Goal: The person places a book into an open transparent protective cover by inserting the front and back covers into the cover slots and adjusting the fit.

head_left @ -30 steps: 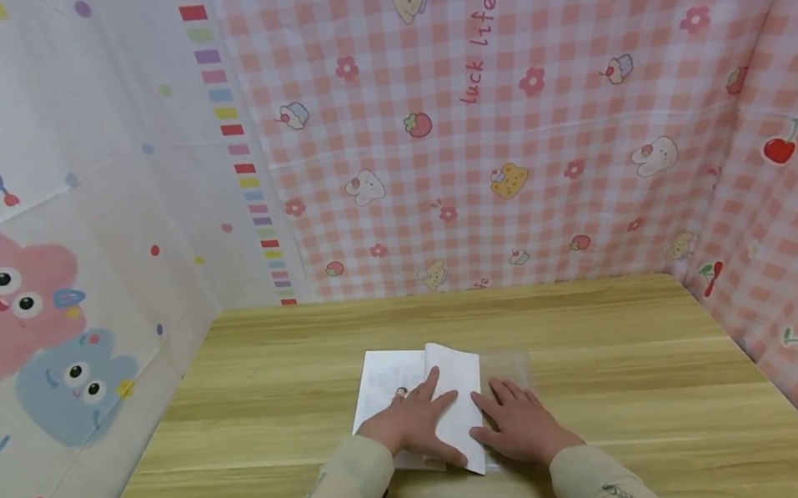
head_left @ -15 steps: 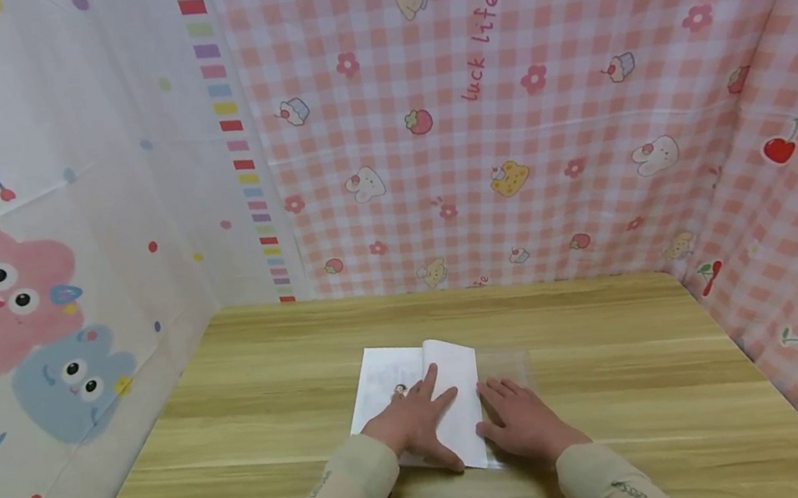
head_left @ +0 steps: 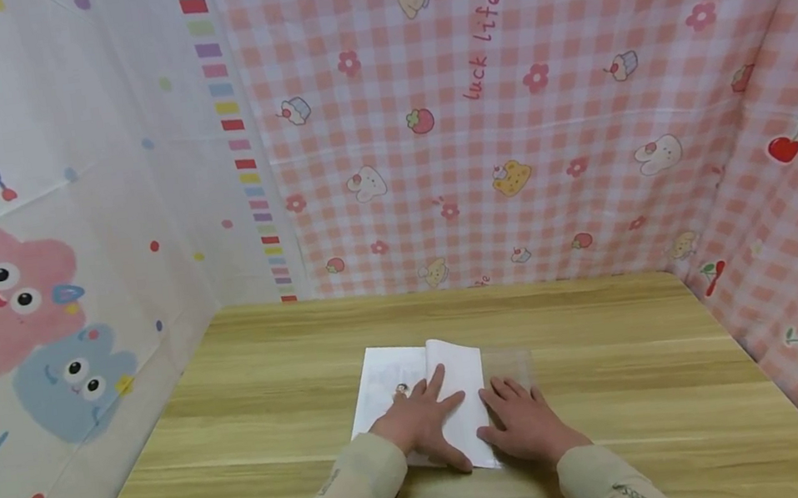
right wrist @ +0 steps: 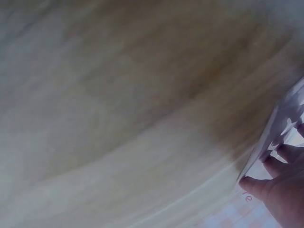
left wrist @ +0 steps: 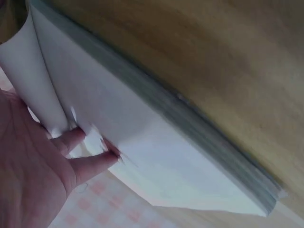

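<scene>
A thick open book lies on the table in the head view, a small printed figure showing on its left side. Its stacked page edges show in the left wrist view. A blank white flap curves up at the fold and lies to the right. My left hand rests across the book and the flap with its fingers spread. Beyond the flap's right edge sticks out a clear plastic sheet. My right hand presses on this plastic, fingertips along the flap's edge; its fingers look extended in the right wrist view.
The wood-grain table extends around the book on all sides. A pink checked cloth hangs behind the table and on the right. On the left hangs a white cloth with cartoon figures.
The right fingertips have shifted slightly off the flap to its right edge. The flap's lower corner lies a little higher in view. The left hand stays almost in place.
</scene>
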A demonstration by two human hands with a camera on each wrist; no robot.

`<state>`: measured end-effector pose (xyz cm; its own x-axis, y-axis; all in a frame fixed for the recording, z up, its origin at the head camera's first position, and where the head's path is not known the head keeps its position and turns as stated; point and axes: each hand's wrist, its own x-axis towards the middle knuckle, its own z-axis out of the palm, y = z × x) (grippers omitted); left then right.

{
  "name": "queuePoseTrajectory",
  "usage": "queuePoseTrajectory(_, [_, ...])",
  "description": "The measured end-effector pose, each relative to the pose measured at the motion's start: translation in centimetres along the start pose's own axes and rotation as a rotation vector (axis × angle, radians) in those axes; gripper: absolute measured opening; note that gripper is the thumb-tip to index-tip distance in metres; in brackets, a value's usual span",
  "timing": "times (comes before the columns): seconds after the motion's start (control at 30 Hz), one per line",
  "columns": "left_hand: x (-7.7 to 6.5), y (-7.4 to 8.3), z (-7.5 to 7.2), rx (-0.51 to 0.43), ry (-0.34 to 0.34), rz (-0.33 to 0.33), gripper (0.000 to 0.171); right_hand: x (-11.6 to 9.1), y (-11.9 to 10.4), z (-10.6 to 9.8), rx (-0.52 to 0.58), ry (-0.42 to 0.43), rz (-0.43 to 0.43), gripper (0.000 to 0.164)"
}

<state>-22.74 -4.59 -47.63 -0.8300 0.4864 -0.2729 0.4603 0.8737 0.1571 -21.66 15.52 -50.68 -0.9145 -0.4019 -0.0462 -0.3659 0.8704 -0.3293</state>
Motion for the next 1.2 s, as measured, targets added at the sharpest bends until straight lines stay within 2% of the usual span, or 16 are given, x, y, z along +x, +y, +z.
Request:
queuePoseTrajectory(0.2, [0.2, 0.5, 0.2, 0.083, 0.0, 0.01, 0.106, 0.0, 0.1, 0.0, 0.0, -0.005, 0.0, 0.071])
queuePoseTrajectory(0.37, [0.7, 0.5, 0.6, 0.104, 0.002, 0.021, 0.109, -0.1, 0.3, 0.4, -0.046, -0.002, -0.01, 0.07])
queuePoseTrajectory(0.43, [1.1, 0.2, 1.0, 0.079, 0.009, 0.03, 0.104, -0.2, 0.3, 0.7, -0.066, 0.002, -0.018, 0.069])
queuePoseTrajectory(0.53, [1.5, -0.6, 1.4, 0.014, 0.06, 0.047, 0.089, -0.2, 0.3, 0.9, -0.083, 0.013, -0.022, 0.069])
queuePoseTrajectory(0.63, [1.8, -1.8, 1.7, -0.095, 0.114, 0.069, 0.072, -0.2, 0.4, 1.0, -0.085, 0.013, -0.015, 0.068])
queuePoseTrajectory(0.73, [2.1, -2.9, 2.2, -0.199, 0.155, 0.097, 0.066, -0.2, 0.4, 1.0, -0.075, 0.01, -0.005, 0.068])
queuePoseTrajectory(0.8, [2.2, -3.3, 2.5, -0.235, 0.171, 0.112, 0.066, -0.2, 0.4, 0.9, -0.072, 0.007, -0.001, 0.068])
queuePoseTrajectory(0.9, [2.1, -3.1, 2.5, -0.203, 0.185, 0.111, 0.065, -0.2, 0.4, 0.9, -0.059, 0.017, -0.001, 0.069])
queuePoseTrajectory(1.07, [1.3, -2.0, 1.6, -0.13, 0.172, 0.075, 0.064, -0.3, 0.3, 0.9, -0.058, 0.038, -0.01, 0.071])
queuePoseTrajectory(1.2, [1.1, -1.9, 1.4, -0.143, 0.161, 0.072, 0.064, -0.2, 0.2, 1.0, -0.075, 0.029, -0.01, 0.071])
